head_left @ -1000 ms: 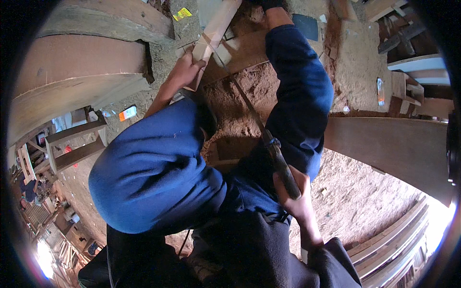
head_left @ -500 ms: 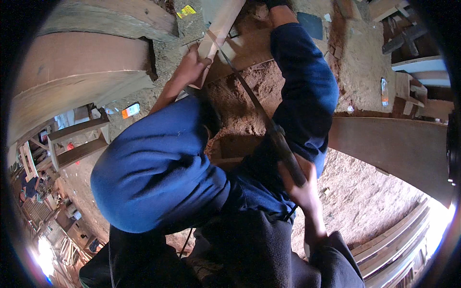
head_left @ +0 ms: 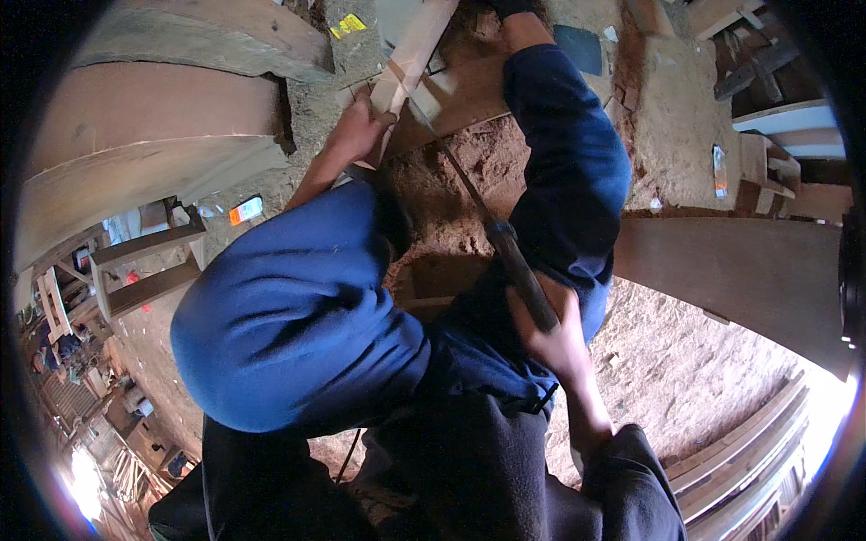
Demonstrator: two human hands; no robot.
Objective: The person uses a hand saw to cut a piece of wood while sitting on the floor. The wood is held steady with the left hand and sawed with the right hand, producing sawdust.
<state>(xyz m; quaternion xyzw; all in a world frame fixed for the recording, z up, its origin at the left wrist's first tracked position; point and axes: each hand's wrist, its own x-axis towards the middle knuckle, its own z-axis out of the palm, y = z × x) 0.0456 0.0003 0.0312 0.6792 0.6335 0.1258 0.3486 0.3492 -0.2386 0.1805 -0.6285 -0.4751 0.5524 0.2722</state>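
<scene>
Saw (head_left: pixel 502 237) slants from my right hand (head_left: pixel 564 332), closed round its handle (head_left: pixel 526 281), to the far left, its blade (head_left: pixel 460 171) across a pale wood strip (head_left: pixel 421 47). My left hand (head_left: pixel 357 129) clasps the strip's near end.

The right fingers (head_left: pixel 521 314) grip a saw (head_left: pixel 502 240) lying across the wooden piece (head_left: pixel 415 54) the left fingers (head_left: pixel 363 104) hold.
</scene>
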